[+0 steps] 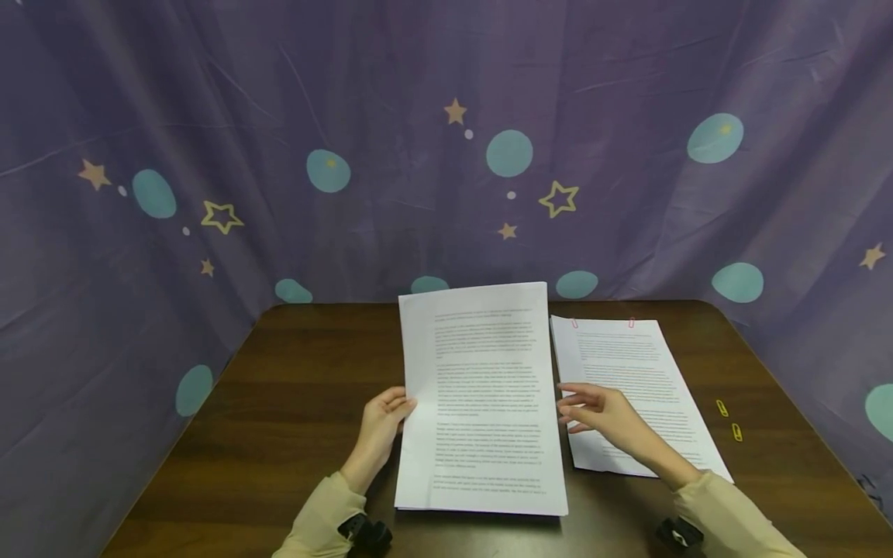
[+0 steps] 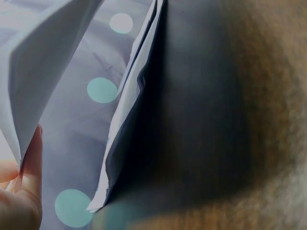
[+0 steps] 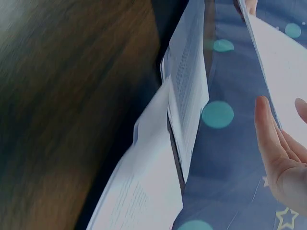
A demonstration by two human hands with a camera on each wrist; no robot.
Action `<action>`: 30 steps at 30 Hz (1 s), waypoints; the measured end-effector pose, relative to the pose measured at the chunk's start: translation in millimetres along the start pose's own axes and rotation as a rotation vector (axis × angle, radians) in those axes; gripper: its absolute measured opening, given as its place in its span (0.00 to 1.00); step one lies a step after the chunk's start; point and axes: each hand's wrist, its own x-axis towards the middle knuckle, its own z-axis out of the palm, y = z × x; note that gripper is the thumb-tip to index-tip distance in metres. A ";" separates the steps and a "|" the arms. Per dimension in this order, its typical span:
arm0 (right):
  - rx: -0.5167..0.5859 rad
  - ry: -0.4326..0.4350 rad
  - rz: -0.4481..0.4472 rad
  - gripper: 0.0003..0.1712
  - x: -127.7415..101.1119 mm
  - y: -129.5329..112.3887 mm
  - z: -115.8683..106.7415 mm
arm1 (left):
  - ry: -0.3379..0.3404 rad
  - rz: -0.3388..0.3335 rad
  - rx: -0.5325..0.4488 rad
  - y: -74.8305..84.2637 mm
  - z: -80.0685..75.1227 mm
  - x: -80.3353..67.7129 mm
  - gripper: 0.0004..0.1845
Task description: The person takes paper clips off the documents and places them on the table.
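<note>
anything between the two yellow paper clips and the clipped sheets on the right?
Nothing: in the head view only bare dark wood table separates the yellow paper clips from the clipped sheets. The wrist views do not show the clips.

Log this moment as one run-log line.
left hand holds paper stack upright | right hand open beside it | clipped papers flat on table

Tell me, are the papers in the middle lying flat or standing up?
Standing up. The papers rest on their bottom edge on the table, the left hand holding one side.
</note>
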 end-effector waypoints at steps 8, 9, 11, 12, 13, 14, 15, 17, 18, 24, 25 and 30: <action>0.098 0.022 0.053 0.34 5.6 4.6 14.5 | -0.015 -0.020 -0.012 0.3 0.9 -1.2 0.12; 0.106 0.023 0.049 0.33 6.1 5.5 15.5 | -0.015 -0.021 -0.013 0.4 0.8 -1.6 0.12; 0.113 0.033 0.051 0.32 7.5 7.2 17.4 | -0.016 -0.025 -0.017 0.6 0.6 -2.1 0.12; 0.115 0.043 0.053 0.31 8.3 8.0 18.4 | -0.014 -0.028 -0.020 0.8 0.2 -2.3 0.12; 0.111 0.050 0.057 0.31 9.3 8.8 19.2 | -0.010 -0.029 -0.019 1.1 -0.3 -2.5 0.12; 0.112 0.059 0.059 0.29 10.3 10.3 19.8 | -0.007 -0.030 -0.015 1.1 -0.4 -2.6 0.11; 0.114 0.068 0.061 0.28 11.4 11.5 20.4 | -0.002 -0.028 -0.010 1.3 -0.7 -2.6 0.11; 0.115 0.088 0.067 0.26 14.5 11.0 23.8 | 0.009 -0.026 0.002 1.8 -4.1 -1.6 0.11; 0.119 0.095 0.066 0.26 16.1 10.5 25.7 | 0.014 -0.021 0.007 2.3 -6.0 -1.2 0.11; 0.175 0.103 0.058 0.24 28.6 7.5 38.0 | 0.043 -0.021 0.036 7.2 -19.8 0.2 0.11; 0.185 0.102 0.061 0.23 31.4 7.7 40.1 | 0.049 -0.026 0.038 7.8 -22.5 0.4 0.11; 0.202 0.108 0.082 0.22 44.9 8.1 51.7 | 0.079 -0.040 0.039 8.7 -37.2 2.7 0.11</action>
